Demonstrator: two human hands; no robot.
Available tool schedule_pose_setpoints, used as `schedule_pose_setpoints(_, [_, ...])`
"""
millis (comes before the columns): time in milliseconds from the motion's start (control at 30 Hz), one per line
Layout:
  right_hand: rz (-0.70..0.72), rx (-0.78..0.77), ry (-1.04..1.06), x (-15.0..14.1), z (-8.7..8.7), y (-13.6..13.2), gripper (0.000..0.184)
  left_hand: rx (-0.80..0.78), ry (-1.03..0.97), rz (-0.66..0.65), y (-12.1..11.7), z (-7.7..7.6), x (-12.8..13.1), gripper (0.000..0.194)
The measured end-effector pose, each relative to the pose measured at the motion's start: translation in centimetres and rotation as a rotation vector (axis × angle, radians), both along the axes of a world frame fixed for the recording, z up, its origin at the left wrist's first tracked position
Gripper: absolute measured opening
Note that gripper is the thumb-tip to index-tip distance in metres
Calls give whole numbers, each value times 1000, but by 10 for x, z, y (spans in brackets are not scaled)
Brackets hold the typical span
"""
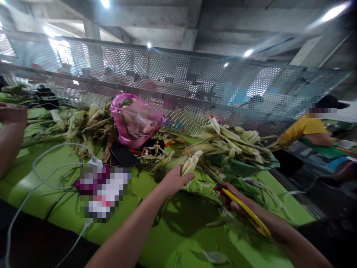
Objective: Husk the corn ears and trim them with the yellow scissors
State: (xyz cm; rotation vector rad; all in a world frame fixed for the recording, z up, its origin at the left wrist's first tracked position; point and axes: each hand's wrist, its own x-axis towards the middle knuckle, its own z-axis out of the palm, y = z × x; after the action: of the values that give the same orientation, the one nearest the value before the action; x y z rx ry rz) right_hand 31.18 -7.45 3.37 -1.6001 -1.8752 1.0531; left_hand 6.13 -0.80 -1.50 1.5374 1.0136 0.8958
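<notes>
My left hand point(174, 180) is closed round a pale ear of corn in its husk point(191, 163), held just above the green table point(184, 242). My right hand point(232, 199) grips a tool with a yellow handle point(248, 214) and a red part near the fingers; its thin dark blade points up-left toward the corn. A green basin point(245, 167) heaped with corn husks point(231, 141) stands just behind both hands.
A pink plastic bag point(135, 119) sits among husk piles point(83, 126) at the back. A black phone point(124, 156) and white cables point(52, 163) lie left. Another person's arm point(9, 130) is at far left; a person in yellow point(306, 128) sits right. A perforated metal screen point(195, 85) runs behind.
</notes>
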Motion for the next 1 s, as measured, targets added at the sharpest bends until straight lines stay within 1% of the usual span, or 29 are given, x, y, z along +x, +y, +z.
schedule_pose_setpoints(67, [122, -45, 20, -5, 2, -1, 75, 94, 156, 38, -2, 1, 1, 44])
schedule_pose_setpoints(100, [152, -56, 30, -9, 4, -1, 74, 130, 214, 41, -4, 1, 1, 45])
schedule_pose_setpoints(167, [147, -51, 23, -18, 8, -1, 73, 173, 273, 20, -6, 2, 2, 45])
schedule_pose_setpoints(300, [122, -7, -40, -30, 12, 4, 65, 221, 299, -16, -10, 5, 2, 43])
schedule_pose_setpoints(367, [123, 16, -95, -31, 8, 9, 56, 249, 329, -26, -11, 7, 1, 41])
schedule_pose_setpoints(467, [102, 99, -202, -27, -1, 20, 38, 292, 397, -49, -14, 11, 2, 41])
schedule_pose_setpoints(567, [82, 172, -311, -24, -8, 25, 29, 322, 428, -66, -15, 11, 3, 42])
schedule_pose_setpoints(700, [65, 229, -343, -26, -12, 20, 28, 325, 386, -63, -15, 8, 4, 43])
schedule_pose_setpoints(800, [73, 279, -316, -26, -16, 17, 27, 285, 297, -67, -11, 5, 4, 45])
schedule_pose_setpoints(933, [80, 322, -272, -24, -22, 15, 29, 193, 85, -173, -6, 2, 4, 51])
schedule_pose_setpoints(1000, [70, 329, -254, -25, -23, 15, 31, 178, 32, -204, -6, 3, 3, 57])
